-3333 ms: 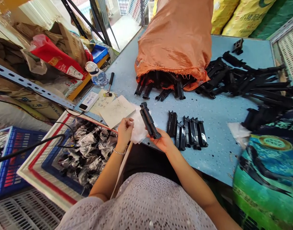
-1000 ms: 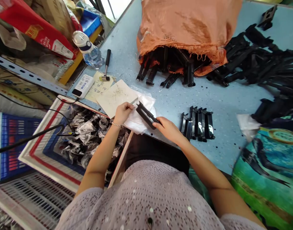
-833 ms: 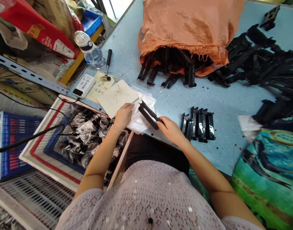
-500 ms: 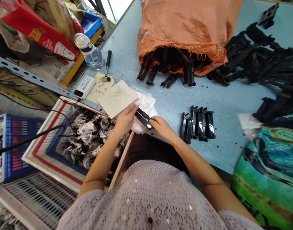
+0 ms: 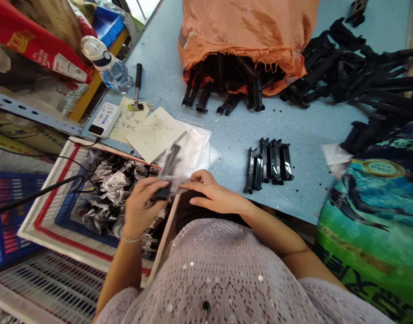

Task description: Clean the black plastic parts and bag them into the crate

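Observation:
My left hand (image 5: 145,200) is closed around the lower end of a black plastic part (image 5: 170,163), which is blurred and seems to lie inside a clear plastic bag. The fingertips of my right hand (image 5: 209,191) pinch the bag's edge beside it. Both hands are over the table's front edge, next to a crate (image 5: 54,198) of bagged parts (image 5: 116,184). Behind them, a stack of clear bags (image 5: 196,141) lies partly under a beige board (image 5: 155,135). Several black parts (image 5: 269,162) stand in a row to the right.
An orange sack (image 5: 247,31) spills black parts; a pile of them (image 5: 355,72) lies right. A hammer (image 5: 138,85), bottle (image 5: 108,65) and white box (image 5: 105,119) are at the left. A green-blue sack (image 5: 371,225) stands front right.
The black part has moved left and toward my body, now with clear plastic around it. My left hand went with it; my right hand shifted slightly left. The whole view has shifted.

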A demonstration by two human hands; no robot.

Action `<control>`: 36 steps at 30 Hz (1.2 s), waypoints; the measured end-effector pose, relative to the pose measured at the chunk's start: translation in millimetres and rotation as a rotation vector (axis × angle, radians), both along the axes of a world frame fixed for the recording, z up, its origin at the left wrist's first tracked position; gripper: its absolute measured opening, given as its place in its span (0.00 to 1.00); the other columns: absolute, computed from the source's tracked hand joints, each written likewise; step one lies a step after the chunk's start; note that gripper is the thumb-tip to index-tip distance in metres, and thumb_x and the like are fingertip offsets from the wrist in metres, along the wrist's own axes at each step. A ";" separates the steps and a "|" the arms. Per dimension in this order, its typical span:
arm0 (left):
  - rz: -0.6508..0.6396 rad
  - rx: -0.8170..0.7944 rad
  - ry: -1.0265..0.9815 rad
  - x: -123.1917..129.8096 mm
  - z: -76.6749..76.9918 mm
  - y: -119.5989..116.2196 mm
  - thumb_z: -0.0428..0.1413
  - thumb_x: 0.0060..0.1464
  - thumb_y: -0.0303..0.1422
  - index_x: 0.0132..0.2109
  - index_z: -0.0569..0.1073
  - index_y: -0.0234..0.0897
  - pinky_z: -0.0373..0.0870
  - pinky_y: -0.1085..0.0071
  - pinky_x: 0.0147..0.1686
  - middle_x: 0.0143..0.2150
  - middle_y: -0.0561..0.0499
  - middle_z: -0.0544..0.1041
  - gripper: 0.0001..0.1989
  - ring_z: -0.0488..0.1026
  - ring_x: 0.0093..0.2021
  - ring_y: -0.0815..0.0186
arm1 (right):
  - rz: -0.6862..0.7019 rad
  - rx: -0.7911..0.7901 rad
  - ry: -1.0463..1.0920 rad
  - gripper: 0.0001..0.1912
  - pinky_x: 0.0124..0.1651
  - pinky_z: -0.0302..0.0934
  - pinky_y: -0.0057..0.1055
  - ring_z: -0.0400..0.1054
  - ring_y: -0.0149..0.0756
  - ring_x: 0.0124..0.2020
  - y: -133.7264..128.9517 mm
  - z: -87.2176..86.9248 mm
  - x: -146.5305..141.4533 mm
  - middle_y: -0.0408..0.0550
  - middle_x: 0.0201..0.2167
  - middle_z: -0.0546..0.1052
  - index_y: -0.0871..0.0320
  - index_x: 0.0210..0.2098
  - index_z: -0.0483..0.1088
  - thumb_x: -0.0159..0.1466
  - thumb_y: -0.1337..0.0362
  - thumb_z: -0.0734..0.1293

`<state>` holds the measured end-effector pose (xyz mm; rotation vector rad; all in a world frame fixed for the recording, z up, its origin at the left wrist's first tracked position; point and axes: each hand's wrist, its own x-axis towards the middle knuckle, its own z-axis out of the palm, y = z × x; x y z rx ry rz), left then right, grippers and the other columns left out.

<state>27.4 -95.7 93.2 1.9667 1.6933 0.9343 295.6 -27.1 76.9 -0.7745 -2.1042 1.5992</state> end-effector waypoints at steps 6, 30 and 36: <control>0.366 -0.568 0.188 -170.7 -22.7 -48.1 0.61 0.50 0.49 0.43 0.79 0.57 0.78 0.51 0.47 0.42 0.58 0.81 0.13 0.79 0.48 0.50 | -0.346 0.087 -0.823 0.16 0.49 0.67 0.48 0.77 0.51 0.45 -1.6 24.5 86.4 0.57 0.42 0.81 0.57 0.48 0.76 0.74 0.54 0.61; 0.135 -0.226 -0.081 67.6 -96.5 159.6 0.62 0.51 0.28 0.29 0.73 0.35 0.70 0.64 0.41 0.37 0.45 0.76 0.06 0.73 0.38 0.61 | -0.827 -0.245 -0.290 0.23 0.47 0.72 0.43 0.78 0.48 0.48 -8.1 -22.5 116.4 0.53 0.48 0.82 0.55 0.54 0.74 0.62 0.52 0.69; 0.119 -0.338 -0.483 36.9 -98.5 162.5 0.62 0.49 0.31 0.33 0.73 0.35 0.69 0.71 0.33 0.29 0.54 0.75 0.06 0.71 0.29 0.67 | -0.540 -0.734 0.448 0.17 0.36 0.72 0.32 0.77 0.39 0.38 75.1 -41.4 3.2 0.50 0.43 0.82 0.55 0.45 0.74 0.61 0.53 0.71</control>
